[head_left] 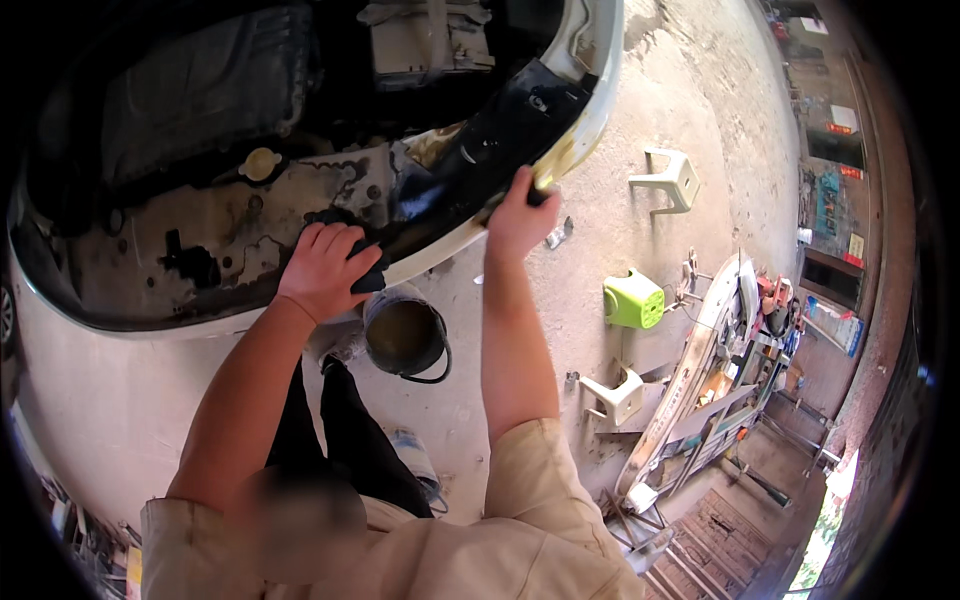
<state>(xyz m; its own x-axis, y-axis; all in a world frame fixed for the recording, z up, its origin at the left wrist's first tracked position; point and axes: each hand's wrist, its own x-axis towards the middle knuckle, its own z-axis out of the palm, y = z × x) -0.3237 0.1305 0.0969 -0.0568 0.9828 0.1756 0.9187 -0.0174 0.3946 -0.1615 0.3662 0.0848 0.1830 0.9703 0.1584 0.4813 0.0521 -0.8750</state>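
In front of me is the front end of a car (205,215) with its engine bay exposed. My left hand (322,268) presses a dark, crumpled cloth (369,270) against the dirty front panel, close to its edge. Farther right, my right hand (515,225) grips a small black thing (538,195) at the car's front rim, beside a yellowish patch (562,155). Its kind is mostly hidden by the fingers. Between the hands runs a shiny black strip (490,145) that looks wet. Below the rim stands a dark bucket (441,345) with murky liquid inside.
On the concrete floor to the right are a cream stool (680,182), a lime green stool (632,300) and another cream stool (620,398). Beyond them lie a long bumper-like part (690,375) and piled tools. Another container (412,450) stands by my legs.
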